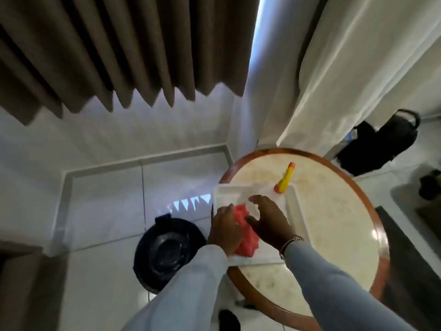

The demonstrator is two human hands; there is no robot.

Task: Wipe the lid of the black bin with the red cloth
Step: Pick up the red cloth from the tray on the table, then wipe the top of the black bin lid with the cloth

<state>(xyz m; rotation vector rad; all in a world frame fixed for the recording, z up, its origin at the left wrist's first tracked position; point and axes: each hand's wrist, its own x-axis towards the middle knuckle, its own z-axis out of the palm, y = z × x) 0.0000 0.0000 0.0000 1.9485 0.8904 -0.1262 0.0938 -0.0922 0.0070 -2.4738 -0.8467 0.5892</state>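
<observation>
while the crumpled red cloth lies in a shallow white plastic tray on the round marble-topped table, the left hand rests on it with fingers hidden and the right hand hovers beside, fingers spread, the lidded round black bin standing on the floor left of the table.

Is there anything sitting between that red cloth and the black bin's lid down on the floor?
Nothing visible blocks the way. The red cloth lies in the white tray on the round table, under both hands. The black bin lid is lower, left of the table, with only bare floor around it.
</observation>
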